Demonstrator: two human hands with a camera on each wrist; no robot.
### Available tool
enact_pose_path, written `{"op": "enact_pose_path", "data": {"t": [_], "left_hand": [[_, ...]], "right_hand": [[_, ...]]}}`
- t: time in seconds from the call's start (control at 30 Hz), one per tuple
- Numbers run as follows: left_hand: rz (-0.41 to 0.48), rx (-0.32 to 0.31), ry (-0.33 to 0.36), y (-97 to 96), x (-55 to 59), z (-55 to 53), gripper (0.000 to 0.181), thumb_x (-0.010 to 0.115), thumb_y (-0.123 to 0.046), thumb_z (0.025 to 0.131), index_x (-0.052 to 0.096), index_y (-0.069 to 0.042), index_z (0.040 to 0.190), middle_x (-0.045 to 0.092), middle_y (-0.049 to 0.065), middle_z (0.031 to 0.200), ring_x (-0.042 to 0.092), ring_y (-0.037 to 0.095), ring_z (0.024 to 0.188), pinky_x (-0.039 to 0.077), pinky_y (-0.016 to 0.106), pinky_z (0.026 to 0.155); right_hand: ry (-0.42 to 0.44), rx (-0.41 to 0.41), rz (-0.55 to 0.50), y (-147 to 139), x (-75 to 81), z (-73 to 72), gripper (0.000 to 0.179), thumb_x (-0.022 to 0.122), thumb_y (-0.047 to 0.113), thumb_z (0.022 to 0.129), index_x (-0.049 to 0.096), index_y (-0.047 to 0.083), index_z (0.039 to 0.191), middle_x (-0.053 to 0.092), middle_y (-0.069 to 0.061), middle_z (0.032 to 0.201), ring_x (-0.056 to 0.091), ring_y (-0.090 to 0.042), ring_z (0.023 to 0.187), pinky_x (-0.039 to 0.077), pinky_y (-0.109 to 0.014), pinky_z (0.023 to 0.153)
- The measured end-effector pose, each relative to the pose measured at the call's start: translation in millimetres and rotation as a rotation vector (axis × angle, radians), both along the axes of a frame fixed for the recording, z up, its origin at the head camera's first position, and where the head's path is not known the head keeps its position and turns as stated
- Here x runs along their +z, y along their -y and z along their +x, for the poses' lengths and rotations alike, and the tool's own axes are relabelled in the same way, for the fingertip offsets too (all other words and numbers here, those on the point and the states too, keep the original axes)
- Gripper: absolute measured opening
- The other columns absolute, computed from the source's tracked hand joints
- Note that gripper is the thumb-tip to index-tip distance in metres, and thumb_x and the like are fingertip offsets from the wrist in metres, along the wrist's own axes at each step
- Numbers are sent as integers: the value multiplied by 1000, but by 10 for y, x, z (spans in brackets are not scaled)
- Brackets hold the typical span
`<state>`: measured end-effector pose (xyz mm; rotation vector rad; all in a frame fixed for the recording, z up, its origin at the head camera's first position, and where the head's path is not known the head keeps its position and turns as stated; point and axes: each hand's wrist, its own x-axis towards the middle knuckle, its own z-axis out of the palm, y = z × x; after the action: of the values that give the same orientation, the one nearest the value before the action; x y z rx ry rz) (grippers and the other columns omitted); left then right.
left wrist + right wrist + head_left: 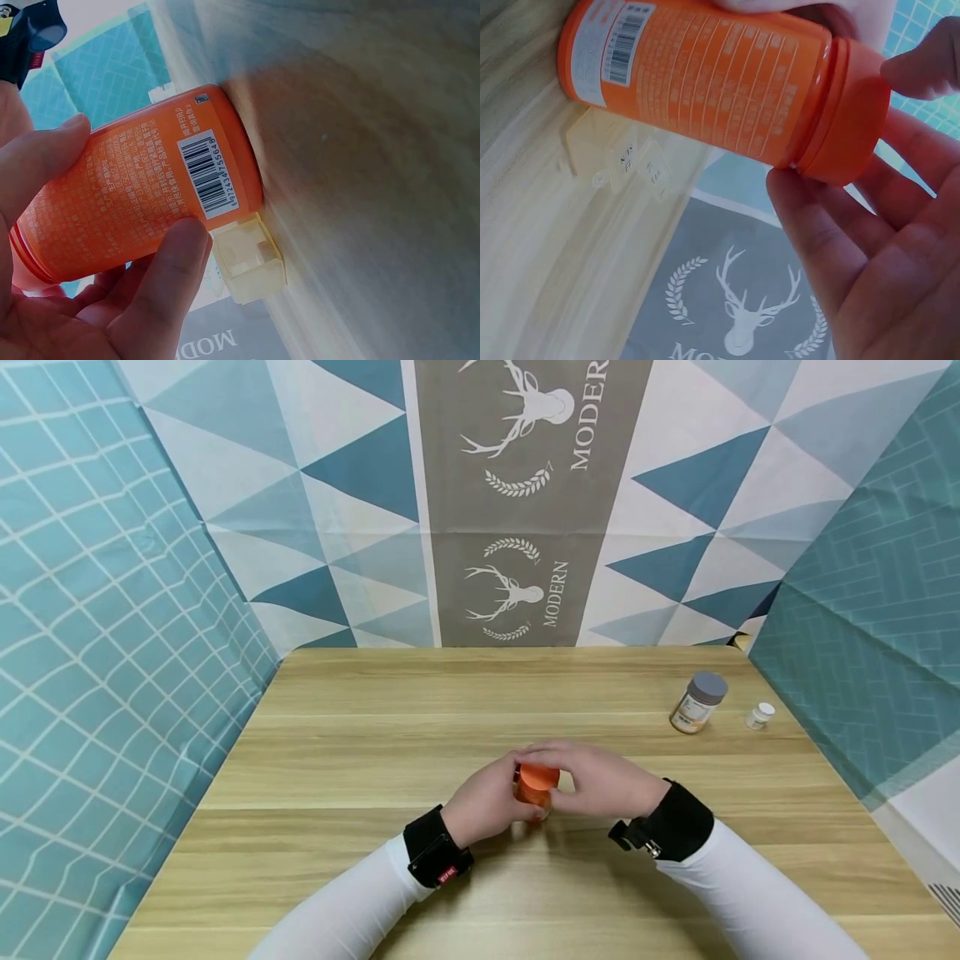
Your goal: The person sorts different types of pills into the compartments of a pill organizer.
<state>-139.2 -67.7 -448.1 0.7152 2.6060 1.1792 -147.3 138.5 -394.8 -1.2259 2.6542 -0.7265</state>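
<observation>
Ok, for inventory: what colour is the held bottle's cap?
Orange cap, seen best in the right wrist view.

3 bottles (538, 781), 1 box (253, 274), 2 grips (487, 803), 2 wristbands (684, 822).

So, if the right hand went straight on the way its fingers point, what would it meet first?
The orange bottle cap, which the right hand holds between thumb and fingers. Just past it, in the head view, comes the left hand, though depth there is hard to judge.
</observation>
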Motion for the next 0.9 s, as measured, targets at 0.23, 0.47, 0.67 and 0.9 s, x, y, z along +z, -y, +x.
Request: {"op": "enact_pose_path", "data": {"t": [0.23, 0.47, 0.67, 0.9], "left_hand": [[-20, 17, -8, -13, 18, 3, 53, 85, -30, 78, 54, -13, 118, 60, -9, 99, 59, 6, 86, 49, 24, 80], [-32, 16, -15, -34, 34, -3, 52, 85, -28, 77, 55, -14, 117, 60, -10, 100, 58, 6, 86, 49, 25, 80], [-33, 20, -14, -39, 47, -2, 54, 86, -27, 77, 55, -12, 120, 62, -9, 104, 58, 6, 88, 49, 26, 82], [-42, 36, -9, -35, 26, 8, 53, 85, -27, 77, 55, -13, 119, 62, -8, 105, 58, 7, 89, 49, 27, 83]], "right_hand": [[-14, -96, -47, 43, -26, -16, 47, 73, 22, 83, 66, 18, 129, 55, 9, 112, 56, -6, 94, 51, -28, 83], [-23, -262, -77, 130, -60, 53, 36, 79, 30, 81, 69, 14, 112, 53, 8, 95, 53, -7, 76, 49, -23, 67], [-3, -380, -116, 211, -81, 121, 33, 79, 32, 79, 69, 12, 104, 51, 6, 91, 52, -8, 72, 48, -24, 63], [11, -409, -126, 238, -105, 157, 33, 78, 31, 80, 69, 12, 106, 50, 5, 93, 52, -8, 72, 48, -24, 64]]}}
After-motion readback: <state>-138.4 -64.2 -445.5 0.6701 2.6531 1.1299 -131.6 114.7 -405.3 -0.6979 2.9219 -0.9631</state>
